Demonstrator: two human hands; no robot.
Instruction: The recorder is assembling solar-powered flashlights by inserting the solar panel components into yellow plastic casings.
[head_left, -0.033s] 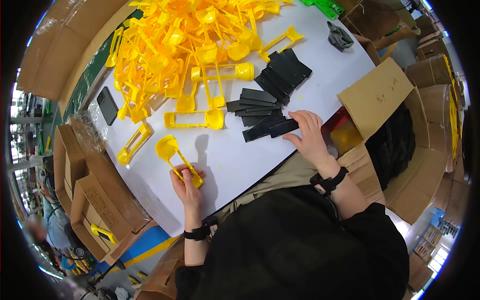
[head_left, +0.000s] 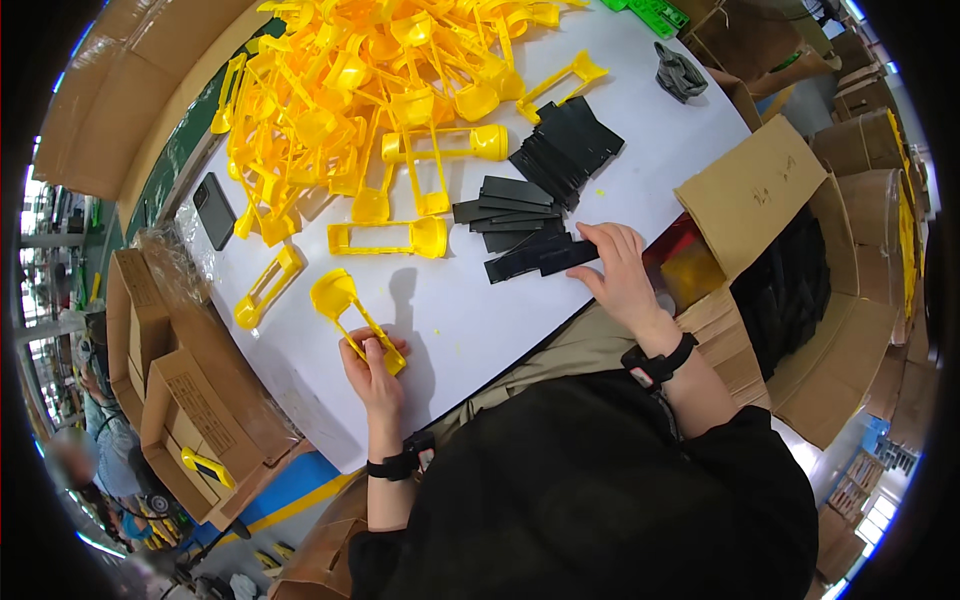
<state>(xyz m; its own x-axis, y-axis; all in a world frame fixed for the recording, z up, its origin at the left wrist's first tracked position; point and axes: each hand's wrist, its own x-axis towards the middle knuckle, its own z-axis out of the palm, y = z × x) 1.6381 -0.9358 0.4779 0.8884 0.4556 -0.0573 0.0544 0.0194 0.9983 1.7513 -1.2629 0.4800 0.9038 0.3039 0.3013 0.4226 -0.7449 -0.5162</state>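
In my left hand is a yellow plastic frame, gripped at its narrow lower end, its rounded cup end tilted up and away. My right hand has thumb and fingers closed round the near end of a flat black strip, which lies at the edge of a loose bunch of black strips. Just beyond sits a neater fanned stack of black strips. Single yellow frames lie close by, one crosswise and one slanted to the left.
A large heap of yellow frames covers the far left of the white table. A dark phone lies at its left edge, a grey object at the far right. Open cardboard boxes stand right and left. Another person is at far left.
My right thumb and fingers have closed slightly on the end of the black strip. The left hand stays in place with the yellow frame.
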